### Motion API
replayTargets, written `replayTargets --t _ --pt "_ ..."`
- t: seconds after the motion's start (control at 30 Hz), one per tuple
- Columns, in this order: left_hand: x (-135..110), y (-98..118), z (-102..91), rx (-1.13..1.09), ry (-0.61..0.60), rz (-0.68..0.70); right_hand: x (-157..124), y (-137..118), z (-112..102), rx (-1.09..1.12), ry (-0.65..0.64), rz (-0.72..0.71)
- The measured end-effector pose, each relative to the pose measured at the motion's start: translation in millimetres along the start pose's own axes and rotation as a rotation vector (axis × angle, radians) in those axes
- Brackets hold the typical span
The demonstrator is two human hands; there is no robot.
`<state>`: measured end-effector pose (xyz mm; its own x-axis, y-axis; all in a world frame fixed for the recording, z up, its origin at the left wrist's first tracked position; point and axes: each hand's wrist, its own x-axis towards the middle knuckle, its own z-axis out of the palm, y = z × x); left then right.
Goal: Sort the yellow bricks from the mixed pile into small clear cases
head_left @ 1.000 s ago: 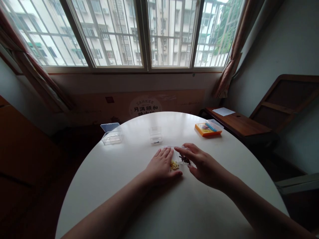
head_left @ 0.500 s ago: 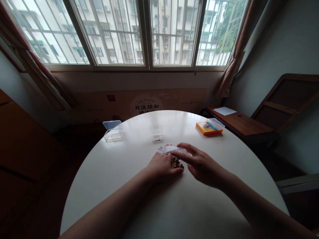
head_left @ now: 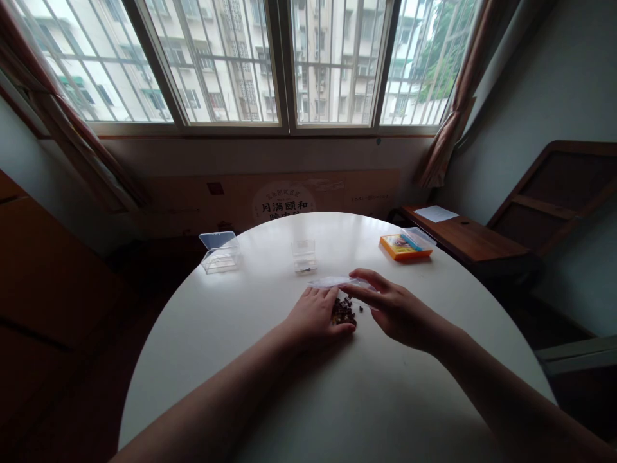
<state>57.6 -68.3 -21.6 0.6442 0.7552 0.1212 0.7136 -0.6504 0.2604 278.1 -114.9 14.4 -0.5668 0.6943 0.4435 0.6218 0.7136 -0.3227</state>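
A small heap of dark brown bits, with a few golden ones, (head_left: 344, 311) lies on the white round table (head_left: 414, 399). My left hand (head_left: 315, 316) rests on the tabletop at the left of the heap, its fingers stretched forward and its thumb curving around the near side. Above the heap, my right hand (head_left: 398, 312) grips a thin clear plastic piece (head_left: 330, 281) that looks like a bag, held nearly flat. One loose dark bit (head_left: 361, 308) sits apart, just right of the heap.
Beyond my hands stands a small clear open box (head_left: 304, 265) with something tiny inside. A larger clear box (head_left: 220, 260) with its lid up is at the far left edge. An orange box (head_left: 405, 254) with clear plastic on it lies at the right.
The bag and my right hand have shifted slightly up and to the right. More dark bits now show in the heap, and one lies apart. My left hand stays by it.
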Motion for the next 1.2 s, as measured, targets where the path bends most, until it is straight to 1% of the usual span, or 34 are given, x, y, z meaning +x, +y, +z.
replayTargets --t 0.13,0.23,0.37,0.5,0.6,0.73,0.8,0.87,0.93,0.97,1.03,1.13,1.2 --pt "-0.9 3.0 -4.1 -0.039 0.024 0.035 0.4 -1.6 -1.8 -0.018 -0.042 -0.027" --pt "-1.1 5.6 -7.1 -0.068 0.059 0.072 0.9 -5.2 -3.5 -0.076 -0.043 -0.052" --pt "-0.9 7.7 -8.1 -0.068 0.058 0.056 1.8 -10.5 -6.1 -0.126 -0.029 -0.103" --pt "-0.6 6.9 -5.4 -0.063 0.037 0.048 1.9 -11.3 -7.1 -0.127 -0.016 -0.130" --pt "-0.2 4.6 -2.7 -0.050 0.009 0.028 0.7 -6.5 -7.1 -0.055 0.007 -0.084" --pt "1.0 1.2 0.7 -0.015 -0.048 0.008 -1.2 7.3 -6.4 0.120 0.154 0.068" --pt "2.3 0.9 2.2 -0.012 -0.063 0.034 -1.4 15.3 -5.6 0.233 0.213 0.095" --pt "3.8 2.2 2.5 -0.017 -0.055 0.065 -1.1 22.2 -4.8 0.336 0.264 0.102" --pt "5.2 4.7 0.4 -0.019 -0.006 0.090 -0.6 27.7 -4.6 0.386 0.309 0.119" --pt "5.7 5.8 -1.8 -0.021 0.036 0.100 -0.4 30.1 -4.6 0.387 0.332 0.139" --pt "6.0 6.5 -8.1 -0.023 0.160 0.100 -0.5 34.8 -4.6 0.357 0.384 0.205" --pt "6.0 -0.1 -18.1 -0.001 0.350 0.047 -1.6 43.0 -3.2 0.307 0.424 0.326" --pt "6.8 -10.1 -21.2 0.048 0.400 -0.011 -2.7 49.8 -0.3 0.297 0.413 0.386"
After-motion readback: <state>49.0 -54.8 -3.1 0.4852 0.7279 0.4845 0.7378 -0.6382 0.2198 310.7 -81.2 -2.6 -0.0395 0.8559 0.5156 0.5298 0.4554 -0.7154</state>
